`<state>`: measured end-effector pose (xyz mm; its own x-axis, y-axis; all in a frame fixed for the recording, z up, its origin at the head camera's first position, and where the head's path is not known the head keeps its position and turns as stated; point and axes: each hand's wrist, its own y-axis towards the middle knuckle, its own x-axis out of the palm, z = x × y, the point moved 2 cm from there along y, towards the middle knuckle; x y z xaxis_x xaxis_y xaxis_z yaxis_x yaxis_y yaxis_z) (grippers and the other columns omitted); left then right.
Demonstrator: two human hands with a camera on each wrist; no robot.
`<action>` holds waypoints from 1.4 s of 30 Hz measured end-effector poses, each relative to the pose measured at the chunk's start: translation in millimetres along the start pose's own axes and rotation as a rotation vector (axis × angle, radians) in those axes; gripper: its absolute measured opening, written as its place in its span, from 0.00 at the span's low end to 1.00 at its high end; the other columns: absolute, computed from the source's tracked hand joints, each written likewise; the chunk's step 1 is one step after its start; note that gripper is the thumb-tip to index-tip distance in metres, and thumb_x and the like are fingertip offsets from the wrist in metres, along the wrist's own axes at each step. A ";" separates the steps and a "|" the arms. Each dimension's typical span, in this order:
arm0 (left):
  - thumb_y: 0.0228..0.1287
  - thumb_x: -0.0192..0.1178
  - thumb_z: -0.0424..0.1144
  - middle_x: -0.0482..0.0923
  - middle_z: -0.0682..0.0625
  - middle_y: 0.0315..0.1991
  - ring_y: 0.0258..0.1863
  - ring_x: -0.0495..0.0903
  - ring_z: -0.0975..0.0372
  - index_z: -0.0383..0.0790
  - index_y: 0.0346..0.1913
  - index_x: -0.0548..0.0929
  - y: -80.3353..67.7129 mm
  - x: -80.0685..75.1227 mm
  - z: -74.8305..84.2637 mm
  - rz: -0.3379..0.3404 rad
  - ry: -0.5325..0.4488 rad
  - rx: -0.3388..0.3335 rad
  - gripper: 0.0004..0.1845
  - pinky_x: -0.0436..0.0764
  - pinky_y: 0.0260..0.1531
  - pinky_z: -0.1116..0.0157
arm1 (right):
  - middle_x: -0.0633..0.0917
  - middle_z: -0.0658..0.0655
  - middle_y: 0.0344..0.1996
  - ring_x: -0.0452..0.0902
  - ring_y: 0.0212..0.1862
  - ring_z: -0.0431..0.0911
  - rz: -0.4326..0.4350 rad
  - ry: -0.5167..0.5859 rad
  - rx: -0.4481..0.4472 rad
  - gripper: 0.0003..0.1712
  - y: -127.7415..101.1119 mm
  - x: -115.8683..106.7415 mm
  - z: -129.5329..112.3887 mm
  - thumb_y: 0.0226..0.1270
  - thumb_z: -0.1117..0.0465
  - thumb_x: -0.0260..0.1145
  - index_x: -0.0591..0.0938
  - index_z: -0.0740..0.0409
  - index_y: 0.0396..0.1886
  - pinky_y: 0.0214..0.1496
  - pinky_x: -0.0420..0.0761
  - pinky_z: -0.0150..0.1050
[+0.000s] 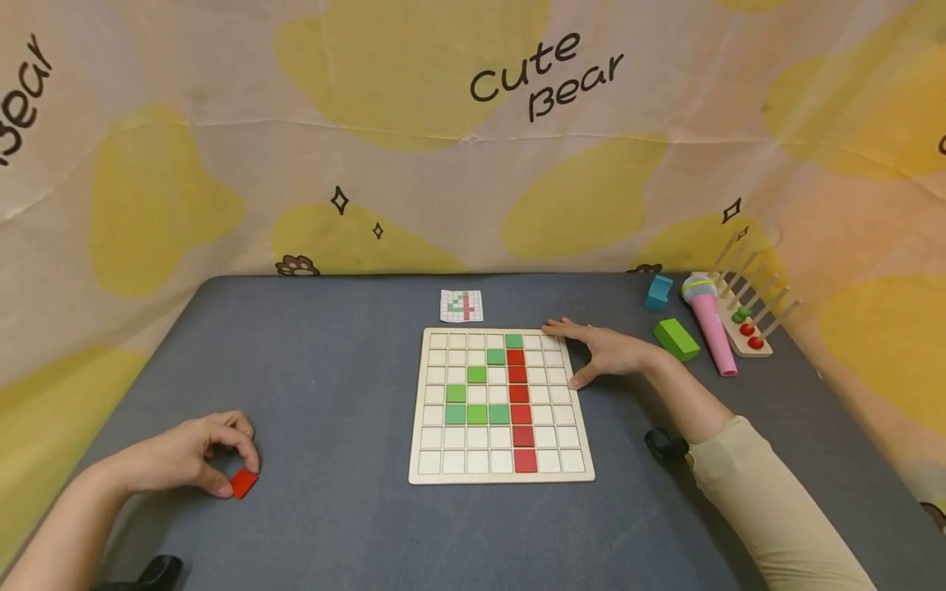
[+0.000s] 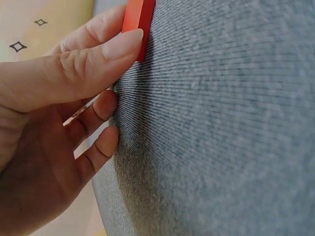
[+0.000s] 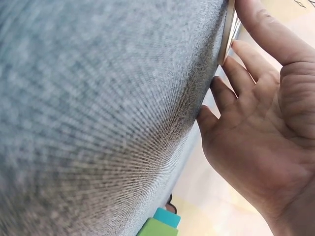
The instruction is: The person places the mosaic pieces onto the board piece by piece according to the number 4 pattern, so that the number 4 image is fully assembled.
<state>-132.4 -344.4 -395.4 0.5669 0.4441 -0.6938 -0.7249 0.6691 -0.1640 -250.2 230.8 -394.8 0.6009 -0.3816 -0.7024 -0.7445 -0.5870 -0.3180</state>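
At the left of the table my left hand [image 1: 194, 453] pinches a small red square tile [image 1: 244, 483] between thumb and fingers, low over the cloth. The left wrist view shows the red tile [image 2: 138, 22] tilted on edge, the thumb across its face. A wooden grid board [image 1: 417, 410] lies in the middle, its cells mostly white. A column of red tiles [image 1: 521, 394] runs down it, and green tiles [image 1: 476, 414] form a stepped line and a row to its left. My right hand [image 1: 609, 351] rests with spread fingers at the board's upper right edge.
Behind the board lies a small printed pattern card [image 1: 461, 305]. To the right are a green block [image 1: 676, 339], a blue block [image 1: 658, 292], a pink toy microphone [image 1: 711, 324] and a peg rack [image 1: 761, 349] with red and green beads. A patterned cloth [image 1: 414, 98] hangs behind.
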 end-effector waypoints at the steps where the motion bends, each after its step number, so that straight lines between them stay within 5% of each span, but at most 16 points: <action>1: 0.44 0.76 0.42 0.72 0.61 0.42 0.43 0.68 0.78 0.51 0.37 0.85 0.7 -0.2 0.1 0.001 0.005 -0.003 0.14 0.68 0.35 0.75 | 0.48 0.59 0.81 0.32 0.80 0.66 -0.001 -0.001 0.000 0.58 0.0 0.0 0.1 0.53 0.51 0.77 0.55 0.50 0.79 0.75 0.38 0.72; 7: 0.44 0.76 0.42 0.76 0.61 0.35 0.37 0.71 0.72 0.54 0.35 0.82 7.4 -3.7 3.4 0.039 0.047 -0.017 0.15 0.69 0.35 0.74 | 0.48 0.58 0.81 0.32 0.80 0.66 0.001 0.002 0.004 0.58 -0.9 -0.6 -0.2 0.52 0.50 0.77 0.56 0.49 0.79 0.75 0.40 0.72; 13: 0.55 0.72 0.39 0.78 0.59 0.26 0.26 0.74 0.73 0.44 0.32 0.79 17.4 -6.2 12.9 0.021 -0.095 -0.088 0.10 0.72 0.26 0.71 | 0.48 0.59 0.81 0.33 0.81 0.65 0.002 0.002 -0.001 0.58 -0.8 -0.4 -0.2 0.52 0.50 0.77 0.56 0.49 0.79 0.75 0.38 0.72; 19: 0.58 0.70 0.40 0.82 0.58 0.27 0.27 0.82 0.67 0.39 0.35 0.80 32.9 -10.6 37.7 0.068 -0.144 -0.133 0.10 0.78 0.28 0.70 | 0.48 0.58 0.81 0.32 0.81 0.65 0.004 0.003 -0.004 0.58 0.3 0.1 0.7 0.52 0.50 0.77 0.56 0.49 0.79 0.75 0.38 0.71; 27: 0.62 0.67 0.39 0.88 0.55 0.35 0.35 0.85 0.70 0.36 0.46 0.85 60.7 -11.9 76.7 0.093 -0.162 -0.102 0.12 0.82 0.37 0.71 | 0.47 0.59 0.81 0.32 0.80 0.69 -0.001 -0.008 0.002 0.58 -0.4 0.6 1.3 0.53 0.50 0.77 0.55 0.49 0.79 0.74 0.39 0.73; 42: 0.58 0.70 0.37 0.88 0.52 0.33 0.31 0.85 0.62 0.45 0.40 0.87 130.2 10.3 120.1 0.161 -0.126 -0.053 0.07 0.81 0.34 0.69 | 0.47 0.59 0.81 0.34 0.81 0.65 -0.003 -0.018 0.008 0.58 -1.9 0.0 -0.3 0.53 0.49 0.77 0.55 0.49 0.79 0.74 0.40 0.73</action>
<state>-173.9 -181.2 -339.7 0.4839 0.6161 -0.6215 -0.8278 0.5527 -0.0966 -248.7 231.7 -394.0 0.5979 -0.3670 -0.7127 -0.7449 -0.5828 -0.3248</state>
